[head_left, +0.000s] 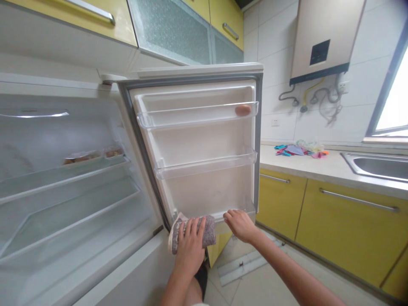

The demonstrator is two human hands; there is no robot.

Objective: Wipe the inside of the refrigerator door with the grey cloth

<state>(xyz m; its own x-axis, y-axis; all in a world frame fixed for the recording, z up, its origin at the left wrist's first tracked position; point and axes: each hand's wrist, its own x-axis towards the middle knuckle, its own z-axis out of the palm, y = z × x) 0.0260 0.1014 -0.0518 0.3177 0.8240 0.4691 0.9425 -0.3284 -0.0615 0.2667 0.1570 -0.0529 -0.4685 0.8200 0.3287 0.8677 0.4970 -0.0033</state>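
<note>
The refrigerator door (pixel 188 191) stands wide open, its inner side facing me. At its lower left corner, my left hand (pixel 189 244) holds a folded grey-purple cloth (pixel 208 229) with a pale edge against the bottom door shelf. My fingers lie bent over the top of the cloth. Farther right, my right hand (pixel 240 224) curls its fingers on the rim of that bottom door shelf (pixel 219 217). Two clear door shelves run above: a brown egg (pixel 243 110) lies in the upper shelf (pixel 191 114), while the middle shelf (pixel 204 165) holds nothing visible.
Inside the refrigerator at left, food packages (pixel 84 157) rest on a glass shelf (pixel 63 180). Colourful cloths or bags (pixel 299 150) lie on the counter (pixel 318 170) beside a sink (pixel 379 165). A white panel (pixel 236 268) lies on the floor. A water heater (pixel 325 38) hangs above.
</note>
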